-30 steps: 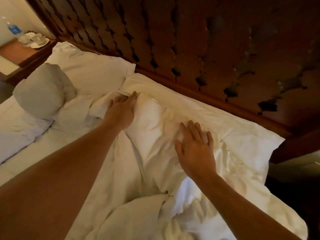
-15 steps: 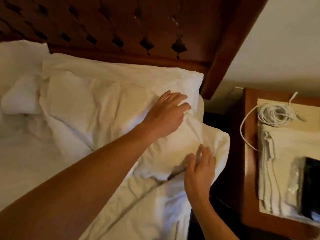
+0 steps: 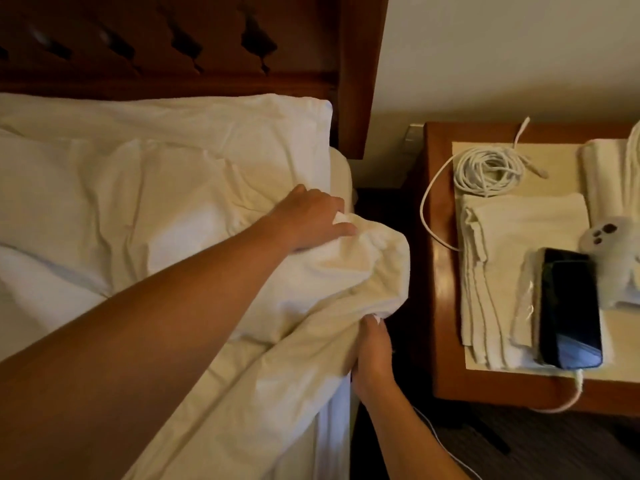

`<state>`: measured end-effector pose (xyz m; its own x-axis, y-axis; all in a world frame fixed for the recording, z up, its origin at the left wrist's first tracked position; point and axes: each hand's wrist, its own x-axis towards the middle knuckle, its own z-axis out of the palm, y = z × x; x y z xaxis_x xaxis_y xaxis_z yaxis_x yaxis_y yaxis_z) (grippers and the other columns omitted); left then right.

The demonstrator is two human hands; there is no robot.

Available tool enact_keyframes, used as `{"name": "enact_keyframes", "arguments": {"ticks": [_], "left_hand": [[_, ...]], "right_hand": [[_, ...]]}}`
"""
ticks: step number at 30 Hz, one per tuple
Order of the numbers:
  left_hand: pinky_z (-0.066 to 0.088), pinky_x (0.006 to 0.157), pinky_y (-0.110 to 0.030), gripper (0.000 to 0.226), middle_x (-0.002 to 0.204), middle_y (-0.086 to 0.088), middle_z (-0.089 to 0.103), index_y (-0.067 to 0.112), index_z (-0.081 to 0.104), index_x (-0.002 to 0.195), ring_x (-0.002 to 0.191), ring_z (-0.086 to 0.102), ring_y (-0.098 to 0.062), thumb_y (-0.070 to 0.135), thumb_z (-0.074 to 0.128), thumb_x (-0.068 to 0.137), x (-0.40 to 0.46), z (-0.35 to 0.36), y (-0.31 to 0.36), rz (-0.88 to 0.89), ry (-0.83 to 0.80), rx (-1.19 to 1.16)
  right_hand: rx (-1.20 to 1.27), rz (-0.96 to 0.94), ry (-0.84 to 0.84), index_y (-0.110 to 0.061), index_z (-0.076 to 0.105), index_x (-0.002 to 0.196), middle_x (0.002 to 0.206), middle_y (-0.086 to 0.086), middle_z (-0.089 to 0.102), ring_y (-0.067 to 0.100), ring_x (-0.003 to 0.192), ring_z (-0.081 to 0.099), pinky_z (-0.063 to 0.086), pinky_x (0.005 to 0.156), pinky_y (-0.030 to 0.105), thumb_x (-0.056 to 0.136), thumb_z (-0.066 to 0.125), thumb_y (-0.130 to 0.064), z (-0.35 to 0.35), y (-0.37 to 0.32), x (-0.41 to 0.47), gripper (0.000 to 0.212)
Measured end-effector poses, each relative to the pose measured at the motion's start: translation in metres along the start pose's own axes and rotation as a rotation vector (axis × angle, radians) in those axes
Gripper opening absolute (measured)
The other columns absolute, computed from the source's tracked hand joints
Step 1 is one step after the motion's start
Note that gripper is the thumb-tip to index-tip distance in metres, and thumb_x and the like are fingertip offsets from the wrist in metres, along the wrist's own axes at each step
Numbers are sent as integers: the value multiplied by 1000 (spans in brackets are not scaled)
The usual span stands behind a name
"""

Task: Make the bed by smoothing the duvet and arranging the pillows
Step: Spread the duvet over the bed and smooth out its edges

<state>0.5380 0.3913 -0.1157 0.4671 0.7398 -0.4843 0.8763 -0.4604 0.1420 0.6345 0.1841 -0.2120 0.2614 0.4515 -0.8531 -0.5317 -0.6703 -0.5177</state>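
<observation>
A white pillow lies flat against the dark wooden headboard. In front of it a second white pillow bulges over the bed's right edge. My left hand grips bunched fabric on top of this pillow's right end, with cloth showing between the fingers. My right hand holds the same end from below at the mattress side, fingertips tucked into the fabric. The crumpled white duvet runs from under my left forearm to the bottom of the view.
A wooden nightstand stands close to the right of the bed across a narrow dark gap. On it lie a coiled white cable, folded white towels, a black phone and a small white object.
The view has swung right from the bed's middle to its right edge. Both hands went from lying flat on the front pillow to gripping its right end, left on top, right underneath.
</observation>
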Motion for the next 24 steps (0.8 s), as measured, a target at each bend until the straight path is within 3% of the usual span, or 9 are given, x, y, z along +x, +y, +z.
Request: {"name": "enact_keyframes", "arguments": {"ticks": [4, 7, 9, 12, 15, 18, 21, 24], "left_hand": [[41, 87, -37, 56, 127, -6, 62, 21, 49, 136, 109, 58, -30, 59, 50, 94, 5, 1, 12, -19, -32, -82], [46, 69, -33, 40, 107, -5, 67, 21, 56, 119, 86, 60, -25, 51, 59, 92, 15, -1, 10, -111, 153, -43], [41, 64, -32, 33, 99, -5, 66, 20, 55, 112, 77, 56, -22, 47, 60, 93, 20, -1, 8, -136, 205, 8], [44, 71, -33, 30, 99, -4, 67, 20, 53, 112, 78, 57, -21, 45, 57, 95, 23, 7, 6, -117, 220, 45], [46, 83, -35, 34, 108, -4, 66, 21, 58, 116, 91, 60, -22, 48, 51, 97, 21, 19, 5, -61, 285, 109], [43, 89, -37, 36, 113, -7, 62, 20, 62, 120, 100, 57, -24, 45, 44, 101, 13, 25, 3, 25, 429, 190], [41, 97, -40, 30, 121, -7, 60, 20, 66, 119, 109, 55, -25, 33, 48, 99, -6, 30, 2, 75, 553, 153], [42, 93, -42, 26, 121, -6, 59, 21, 67, 116, 111, 55, -26, 19, 55, 93, -40, 38, 10, 76, 635, 34]], "right_hand": [[-80, -147, 29, -24, 48, 123, 112, -2, 60, 18, 102, 60, 53, 86, 40, 97, 57, -29, 16, -60, -3, 28], [-287, -539, 165, -18, 48, 113, 101, 0, 57, 16, 87, 57, 46, 70, 31, 94, 50, -9, 19, -92, -3, 21], [-599, -697, 184, -23, 49, 121, 115, -3, 53, 15, 89, 54, 45, 73, 30, 92, 47, -5, 19, -92, 8, 35], [-1080, -479, 93, -28, 44, 140, 139, 7, 39, 29, 110, 49, 46, 88, 39, 94, 46, -15, 8, -65, 40, 48], [-1205, -191, 21, -28, 33, 151, 156, 14, 21, 40, 137, 28, 32, 111, 49, 99, 45, -32, -13, -54, 58, 53], [-1045, -242, -69, -28, 25, 156, 165, 10, 5, 37, 148, 16, 25, 118, 53, 102, 42, -39, -20, -49, 48, 57], [-927, -374, -118, -21, 32, 154, 161, 10, 20, 31, 144, 30, 32, 116, 46, 103, 44, -36, -10, -39, 18, 55], [-958, -499, -167, -22, 37, 150, 156, 4, 31, 24, 139, 38, 37, 114, 40, 102, 47, -35, -1, -29, -15, 51]]}}
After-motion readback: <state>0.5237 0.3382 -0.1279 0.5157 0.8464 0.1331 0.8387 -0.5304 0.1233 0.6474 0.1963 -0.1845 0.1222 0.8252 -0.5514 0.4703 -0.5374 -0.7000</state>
